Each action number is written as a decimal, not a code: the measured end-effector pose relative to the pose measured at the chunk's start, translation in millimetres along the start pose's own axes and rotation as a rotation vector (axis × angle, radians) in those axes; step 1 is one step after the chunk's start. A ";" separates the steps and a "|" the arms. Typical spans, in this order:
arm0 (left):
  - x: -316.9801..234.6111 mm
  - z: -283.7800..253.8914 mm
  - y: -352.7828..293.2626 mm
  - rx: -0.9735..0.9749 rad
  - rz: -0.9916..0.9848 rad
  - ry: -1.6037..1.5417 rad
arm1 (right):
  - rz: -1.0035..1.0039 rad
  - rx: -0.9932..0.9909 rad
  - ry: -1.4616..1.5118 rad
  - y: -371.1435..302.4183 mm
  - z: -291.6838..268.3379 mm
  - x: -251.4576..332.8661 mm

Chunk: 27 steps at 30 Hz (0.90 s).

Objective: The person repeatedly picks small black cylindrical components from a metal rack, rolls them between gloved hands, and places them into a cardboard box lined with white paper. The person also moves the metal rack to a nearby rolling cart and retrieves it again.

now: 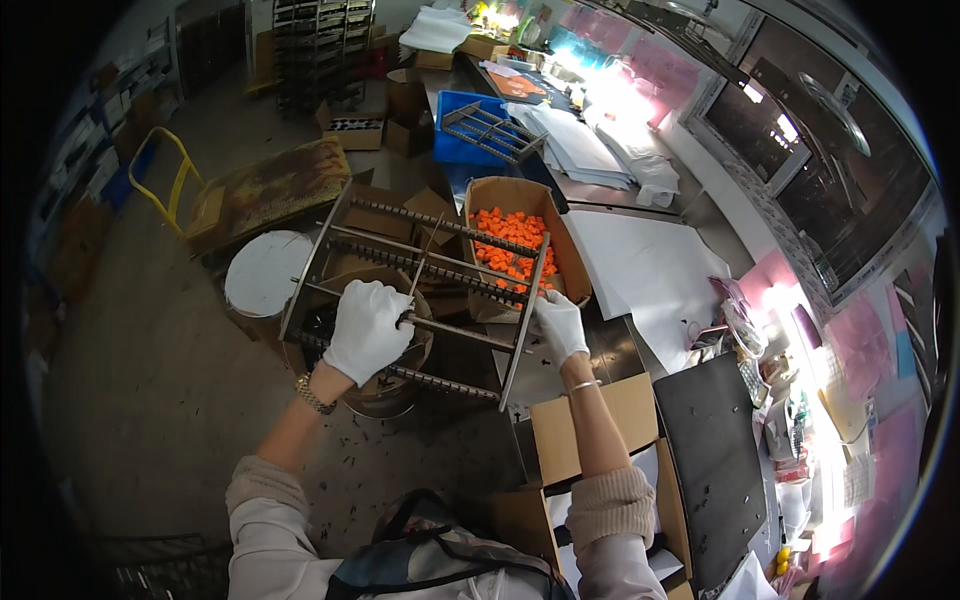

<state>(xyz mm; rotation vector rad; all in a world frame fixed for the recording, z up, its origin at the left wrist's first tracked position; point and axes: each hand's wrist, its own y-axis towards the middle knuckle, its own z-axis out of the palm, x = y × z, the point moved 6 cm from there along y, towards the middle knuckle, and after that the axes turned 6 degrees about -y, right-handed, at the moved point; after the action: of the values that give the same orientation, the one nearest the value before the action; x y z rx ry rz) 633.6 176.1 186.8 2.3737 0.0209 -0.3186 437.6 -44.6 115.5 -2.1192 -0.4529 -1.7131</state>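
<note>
A metal rack [455, 332] with notched and plain crossbars is held up in front of me, tilted. My left hand [368, 335], in a white glove, is closed around a plain bar near the rack's left side. At the rack's right rail is my right hand [560, 325], also gloved, its fingers bent against the rail. Behind the rack's right part stands a cardboard box [570, 250] with many small orange pieces [505, 228] in it. Beneath the rack, partly hidden by it and my left hand, is a round metal container [380, 406].
Left stands a round white-topped container [270, 272], near a yellow-handled cart [165, 200]. A blue crate [455, 150] holding a similar rack stands beyond the orange pieces. An open cardboard box [590, 425] and a dark board [710, 480] lie to my right. Dark bits litter the floor.
</note>
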 end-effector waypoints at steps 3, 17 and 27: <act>23.1 9.2 -8.8 0.045 -0.116 -0.032 | -0.036 -0.045 0.056 25.4 25.2 -22.3; 152.5 38.3 -21.5 -0.049 -0.319 0.181 | 0.020 0.030 -0.177 60.8 -41.8 -89.8; 200.4 66.5 -9.6 0.052 -0.329 0.201 | -0.601 -0.331 -0.783 2.8 -66.7 -73.7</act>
<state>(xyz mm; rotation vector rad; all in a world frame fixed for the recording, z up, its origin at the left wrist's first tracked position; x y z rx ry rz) 812.0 123.1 86.6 2.4422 0.5067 -0.2347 366.5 -80.0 55.5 -3.1064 -1.1858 -1.1720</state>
